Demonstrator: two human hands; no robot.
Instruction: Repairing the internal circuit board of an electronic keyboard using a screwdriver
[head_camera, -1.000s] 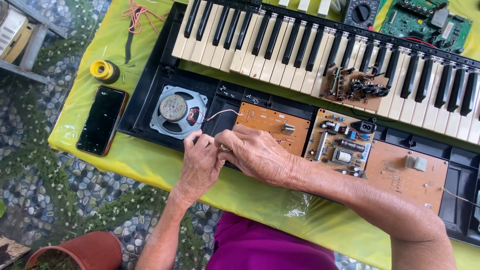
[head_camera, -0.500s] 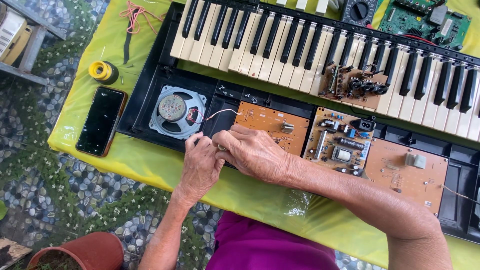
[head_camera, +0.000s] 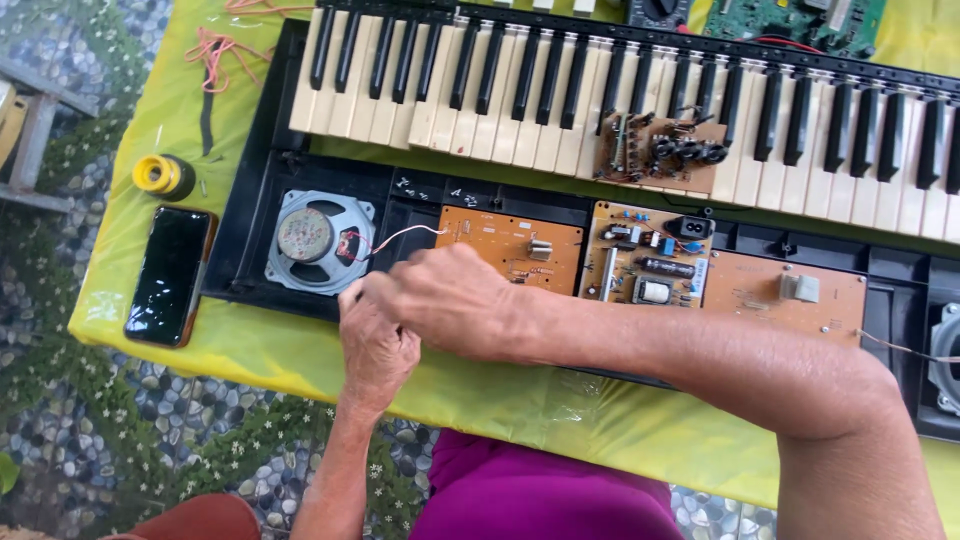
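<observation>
Both hands are working the thin speaker wire (head_camera: 400, 238) at the opened keyboard's (head_camera: 620, 90) front edge. Right hand (head_camera: 450, 300) is covering left hand (head_camera: 375, 340); grips cannot be told. Next move, judged: steady, fine fingertip control beside the speaker (head_camera: 318, 240).

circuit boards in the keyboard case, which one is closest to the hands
The plain orange board at the left end of the row, beside the speaker; the right hand is right against it.

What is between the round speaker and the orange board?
In the head view, thin red and white wires run from the speaker across the black case toward the orange board.
</observation>
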